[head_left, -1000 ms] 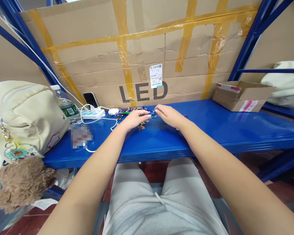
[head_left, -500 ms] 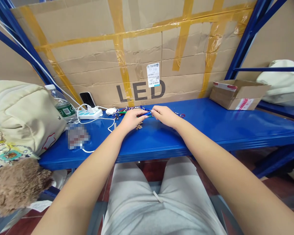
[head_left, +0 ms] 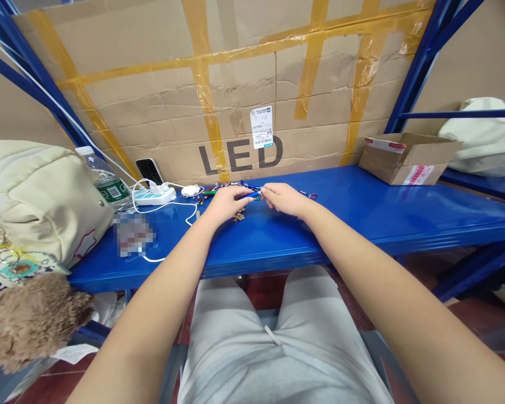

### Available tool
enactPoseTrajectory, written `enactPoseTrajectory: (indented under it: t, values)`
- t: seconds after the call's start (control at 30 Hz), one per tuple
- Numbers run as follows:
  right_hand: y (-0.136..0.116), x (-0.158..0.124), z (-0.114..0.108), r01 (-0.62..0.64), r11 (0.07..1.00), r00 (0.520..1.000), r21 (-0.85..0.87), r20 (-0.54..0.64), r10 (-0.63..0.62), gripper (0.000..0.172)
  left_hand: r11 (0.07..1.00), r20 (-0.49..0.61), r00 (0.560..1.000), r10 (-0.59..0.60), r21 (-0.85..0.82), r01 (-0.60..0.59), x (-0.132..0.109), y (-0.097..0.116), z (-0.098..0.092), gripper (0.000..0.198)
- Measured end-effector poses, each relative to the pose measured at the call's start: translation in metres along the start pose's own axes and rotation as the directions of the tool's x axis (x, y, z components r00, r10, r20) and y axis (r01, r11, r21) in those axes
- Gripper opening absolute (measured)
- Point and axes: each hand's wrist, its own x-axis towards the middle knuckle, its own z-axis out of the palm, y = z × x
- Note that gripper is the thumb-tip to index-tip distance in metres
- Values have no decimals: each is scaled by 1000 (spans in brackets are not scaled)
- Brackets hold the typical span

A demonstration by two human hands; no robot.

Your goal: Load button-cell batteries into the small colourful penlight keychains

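My left hand (head_left: 226, 204) is at the back middle of the blue tabletop, thumb and fingers closed around a slim blue-and-green pen-like stick (head_left: 256, 197). Facing it, my right hand (head_left: 283, 199) pinches at the right end of that stick. Fingers cover most of the stick, so its exact kind is unclear. Just behind the hands lies a cluster of thin coloured sticks (head_left: 244, 184), mostly blue, that look like pens. Several small tan pieces (head_left: 238, 215) lie beside my left hand. A small red loop (head_left: 313, 196) shows past my right hand.
A white power strip (head_left: 155, 196) with cables, a water bottle (head_left: 111, 182) and a cream bag (head_left: 37, 196) stand at left. An open cardboard box (head_left: 416, 160) sits at the right of the blue table (head_left: 362, 207). Behind rises a taped cardboard panel (head_left: 151, 112).
The view has shifted slightly. Both hands stay together around the stick, with only a small shift of the right hand's fingers.
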Motion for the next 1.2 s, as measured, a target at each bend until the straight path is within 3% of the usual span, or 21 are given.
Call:
enactPoseTrajectory:
  t: [0.13,0.3,0.43,0.53,0.6,0.67,0.77,0.87,0.93,1.03,1.1,1.2]
  values:
    - [0,-1,-1,-8,1000,1000,28,19,8,28,1000,7,1000,8,-22,-8,0,0,0,25]
    - [-1,0,1,-109,969,993,221,79,93,28,941,-49,965,257,242,-239,0,-2,3,21]
    - [3,2,1,-338,763,936,550,283,210,26,786,-26,914,404,521,-332,1,3,5,20]
    - [4,4,0,-434,654,892,619,397,217,24,750,-12,909,418,569,-337,1,7,6,23]
    - [3,4,1,-381,733,918,563,322,229,25,802,-51,932,358,529,-279,2,8,7,20]
    - [0,4,2,-285,847,958,450,177,228,31,890,-100,959,267,407,-205,3,7,8,17]
    - [-2,3,3,-74,983,996,168,-45,83,42,983,-120,984,129,143,-111,3,4,9,18]
    - [-1,2,4,54,993,993,-106,-98,-65,49,998,-99,993,62,-4,-63,3,1,10,17]
    - [-2,2,4,48,986,994,-158,-88,-62,51,996,-102,992,80,-24,-83,3,1,11,17]
    - [-4,2,6,14,996,993,-91,-117,-24,53,988,-151,976,157,32,-154,2,2,12,15]
    - [-7,3,7,-45,996,992,74,-112,53,53,967,-178,958,224,160,-196,2,5,12,14]
    - [-7,2,7,-215,869,976,446,80,201,47,879,-158,931,330,410,-242,0,10,10,17]
